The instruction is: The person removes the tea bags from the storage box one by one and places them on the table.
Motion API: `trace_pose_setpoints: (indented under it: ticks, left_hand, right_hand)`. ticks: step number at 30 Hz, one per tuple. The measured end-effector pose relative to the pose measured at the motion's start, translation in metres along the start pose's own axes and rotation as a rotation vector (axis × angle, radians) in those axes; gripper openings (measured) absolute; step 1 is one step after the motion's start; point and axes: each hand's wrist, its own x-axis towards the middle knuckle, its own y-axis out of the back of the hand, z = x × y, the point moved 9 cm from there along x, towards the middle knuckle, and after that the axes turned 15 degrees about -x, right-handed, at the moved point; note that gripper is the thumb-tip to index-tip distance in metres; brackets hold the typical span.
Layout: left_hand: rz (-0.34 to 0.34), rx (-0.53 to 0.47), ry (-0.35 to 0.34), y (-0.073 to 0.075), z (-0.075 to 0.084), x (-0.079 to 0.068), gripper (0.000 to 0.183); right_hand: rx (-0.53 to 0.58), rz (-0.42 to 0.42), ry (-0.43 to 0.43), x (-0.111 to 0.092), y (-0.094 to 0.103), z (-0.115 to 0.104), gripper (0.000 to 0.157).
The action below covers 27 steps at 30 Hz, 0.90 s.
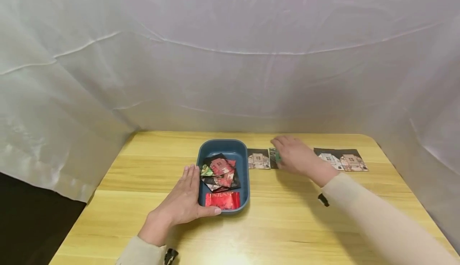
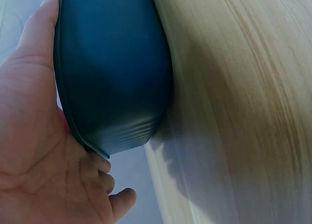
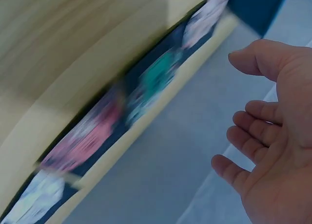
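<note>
Just below the centre of the frame, a deep blue tray (image 1: 244,187) sits on a pale wooden table (image 1: 143,165). Inside it lies a loose pile of dark printed squares (image 1: 219,167), overlapping at angles, with a shiny red packet (image 1: 223,201) at the tray's near end. My left hand (image 1: 181,201) is laid against the tray's left side: fingers straight and close together along the rim, thumb stretched out across the near edge.

To the right of the tray, near the table's far edge, runs a row of flat squares (image 1: 258,159) with pictures of little houses. My right hand (image 1: 296,155) is over the middle of this row, hiding part of it, beside a green-printed square (image 1: 274,157). The right wrist view shows that hand with its palm bare — fingers loosely bent, thumb well apart, pinching nothing.

Pale sleeves (image 1: 373,213) enter from the lower left and lower right. White cloth (image 1: 230,77) fills the upper frame — creased, hanging behind the table.
</note>
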Motion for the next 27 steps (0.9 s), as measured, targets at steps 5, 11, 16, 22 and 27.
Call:
trace_pose_setpoints:
  ticks: [5,11,16,22,27]
  left_hand:
    - [0.005,0.003,-0.010,-0.002,0.002,0.001,0.147]
    - [0.009,-0.018,-0.023,-0.001,0.005,0.000,0.145]
    - [0.009,-0.015,-0.031,-0.002,0.005,0.000,0.144]
    - [0.015,-0.027,-0.047,0.000,0.006,0.000,0.141]
    - [0.010,-0.037,-0.049,0.000,0.007,0.000,0.141]
  right_hand:
    - [0.061,0.115,0.075,0.019,0.023,-0.039,0.070]
    - [0.088,0.131,0.147,0.041,0.037,-0.083,0.062]
    - [0.111,0.089,0.193,0.058,0.036,-0.114,0.058]
    - [0.135,-0.097,0.175,0.070,0.018,-0.140,0.069]
    - [0.103,-0.234,0.139,0.071,0.002,-0.153,0.073]
